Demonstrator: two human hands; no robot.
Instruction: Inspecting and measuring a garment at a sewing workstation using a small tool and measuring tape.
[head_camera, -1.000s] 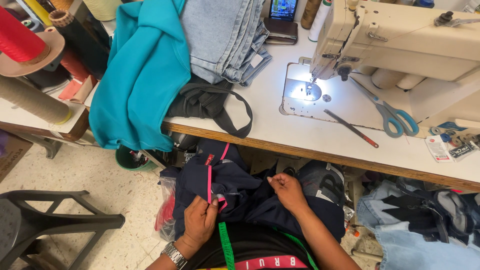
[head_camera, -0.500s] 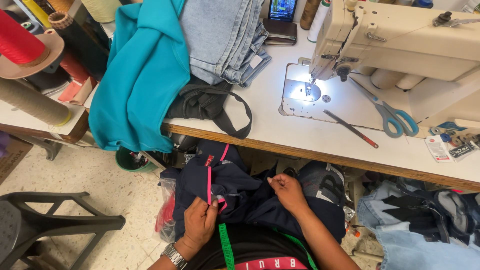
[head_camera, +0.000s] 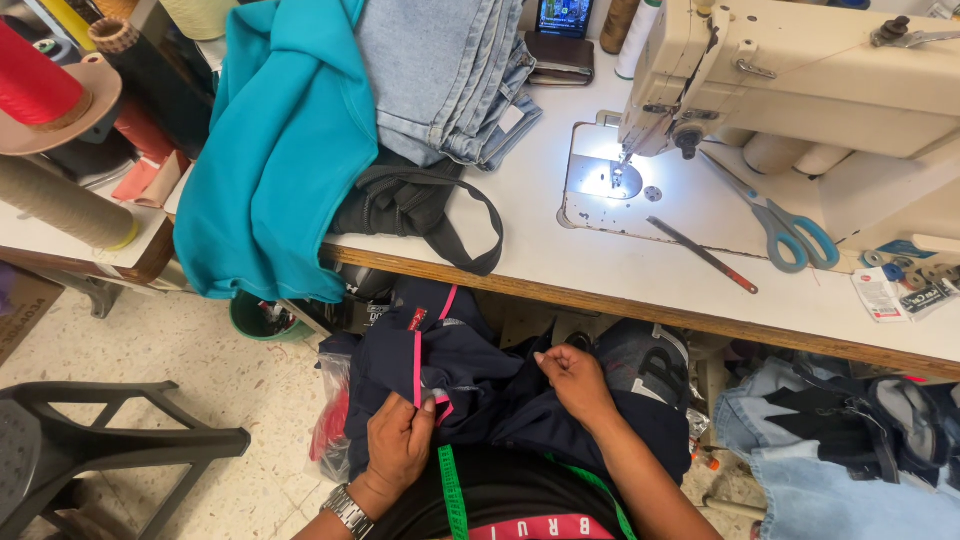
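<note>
Dark blue jacket (head_camera: 480, 385) with pink stripe in lap, below table (head_camera: 640, 285) edge. Left hand (head_camera: 398, 440) pinches jacket by pink stripe. Right hand (head_camera: 572, 378) curled, pinches jacket cloth. Scissors (head_camera: 785, 225) lie on table beside sewing machine (head_camera: 800, 70).

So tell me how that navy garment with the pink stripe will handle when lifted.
The navy garment is probably floppy: it bunches in folds between the left hand and right hand. It is likely light, and will sag wherever unsupported.
</note>
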